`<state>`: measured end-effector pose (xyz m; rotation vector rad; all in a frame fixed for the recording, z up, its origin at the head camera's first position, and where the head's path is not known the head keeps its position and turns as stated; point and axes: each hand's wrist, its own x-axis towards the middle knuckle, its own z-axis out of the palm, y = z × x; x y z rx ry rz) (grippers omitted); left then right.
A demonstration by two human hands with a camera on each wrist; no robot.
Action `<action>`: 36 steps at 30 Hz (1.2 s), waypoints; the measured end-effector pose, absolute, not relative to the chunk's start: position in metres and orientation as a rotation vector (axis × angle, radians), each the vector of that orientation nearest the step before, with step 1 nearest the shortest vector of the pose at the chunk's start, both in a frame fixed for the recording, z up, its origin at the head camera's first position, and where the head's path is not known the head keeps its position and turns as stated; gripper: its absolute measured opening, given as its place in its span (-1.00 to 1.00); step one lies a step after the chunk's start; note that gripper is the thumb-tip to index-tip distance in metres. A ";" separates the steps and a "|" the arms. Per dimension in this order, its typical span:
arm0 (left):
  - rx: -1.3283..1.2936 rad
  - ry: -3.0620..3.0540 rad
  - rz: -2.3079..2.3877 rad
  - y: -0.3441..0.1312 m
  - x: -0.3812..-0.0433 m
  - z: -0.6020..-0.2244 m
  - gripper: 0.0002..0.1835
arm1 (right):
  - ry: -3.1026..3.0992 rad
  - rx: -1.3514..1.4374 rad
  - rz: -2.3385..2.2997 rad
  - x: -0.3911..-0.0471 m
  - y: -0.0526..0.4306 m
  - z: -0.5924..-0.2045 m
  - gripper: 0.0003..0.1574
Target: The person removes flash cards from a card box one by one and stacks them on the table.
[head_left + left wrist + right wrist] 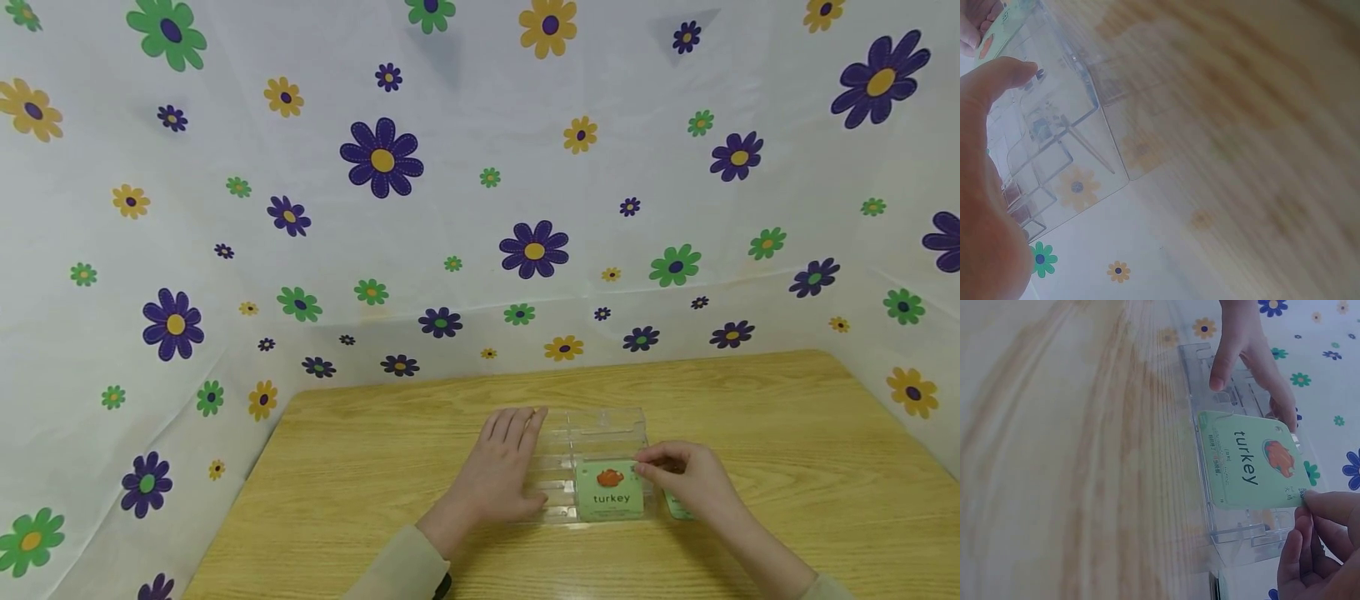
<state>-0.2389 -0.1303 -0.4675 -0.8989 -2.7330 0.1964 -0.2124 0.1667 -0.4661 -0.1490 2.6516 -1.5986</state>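
A clear plastic card rack (609, 425) with stepped tiers stands on the table. My left hand (504, 467) holds its left side, the fingers over the back part and the thumb (1016, 74) near the front. A green "turkey" card (611, 492), printed with a roast bird, sits upright in the rack's front right part. Between thumb and fingers, my right hand (686, 479) pinches this card's upper right corner. In the right wrist view the card (1254, 459) faces the camera, with its lower edge at the rack's front tier.
Beside the rack's right end, another green card (678, 506) is partly hidden under my right hand. The wooden table (360, 467) meets white flower-printed cloth (450, 217) at the back and both sides.
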 end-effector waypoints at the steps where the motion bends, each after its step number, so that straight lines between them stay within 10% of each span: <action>1: -0.900 -2.733 0.195 -0.130 -0.239 -0.467 0.28 | 2.651 -0.147 -1.601 -0.213 0.167 -0.466 -0.82; 36: -0.899 -2.713 0.189 -0.131 -0.240 -0.470 0.30 | 2.687 -0.116 -1.643 -0.214 0.168 -0.463 -0.79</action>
